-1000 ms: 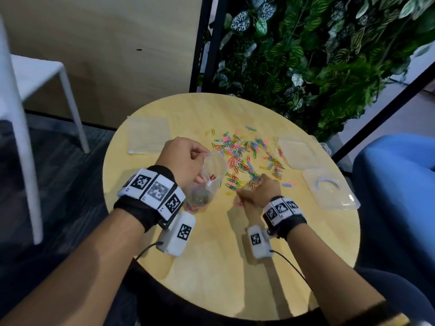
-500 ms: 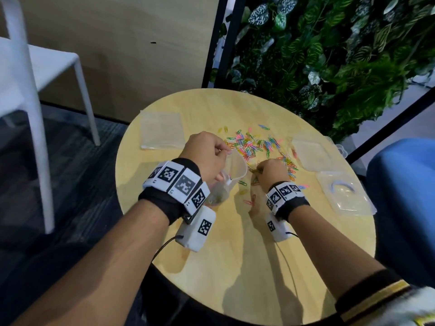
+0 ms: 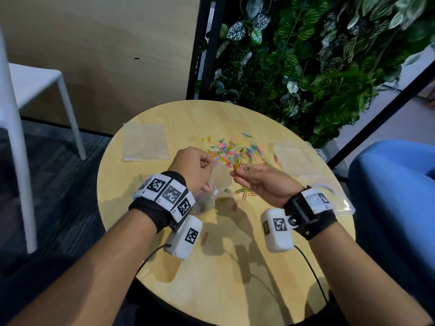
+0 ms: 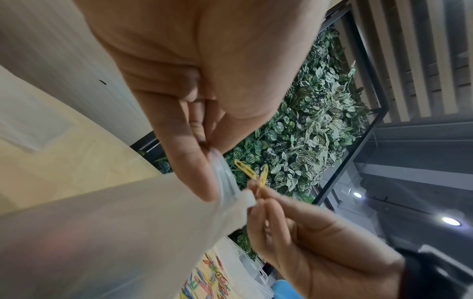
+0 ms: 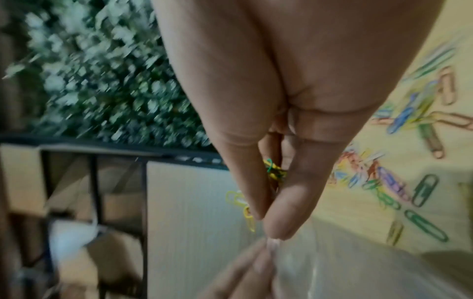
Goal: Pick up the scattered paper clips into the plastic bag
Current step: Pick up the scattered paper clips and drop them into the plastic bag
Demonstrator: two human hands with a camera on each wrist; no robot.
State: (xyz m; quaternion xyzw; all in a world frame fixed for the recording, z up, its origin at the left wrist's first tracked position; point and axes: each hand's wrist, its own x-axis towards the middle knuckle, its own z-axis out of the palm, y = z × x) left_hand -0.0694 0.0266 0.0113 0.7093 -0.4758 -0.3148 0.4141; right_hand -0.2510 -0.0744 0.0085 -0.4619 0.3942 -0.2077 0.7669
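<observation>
Many coloured paper clips (image 3: 235,151) lie scattered on the round wooden table (image 3: 164,267); a few more clips (image 3: 244,192) lie nearer me. My left hand (image 3: 211,163) pinches the rim of a clear plastic bag (image 3: 219,182), which hangs above the table with some clips at its bottom. In the left wrist view thumb and fingers grip the bag's rim (image 4: 225,182). My right hand (image 3: 235,171), palm turned up, pinches a small bunch of clips (image 3: 246,167) at the bag's mouth. Yellow clips (image 5: 245,210) stick out past the fingertips (image 5: 279,220) of that hand.
Flat empty plastic bags lie at the table's left (image 3: 146,142) and right (image 3: 292,156). A clear plastic container (image 3: 334,196) sits by the right edge. A single clip (image 3: 204,238) lies under my left wrist. White chair (image 3: 35,90) left, plant wall (image 3: 306,55) behind, blue seat (image 3: 395,184) right.
My right hand has lifted off the table with clips, turned palm up and come to the bag's mouth. The left hand still holds the bag, a little higher.
</observation>
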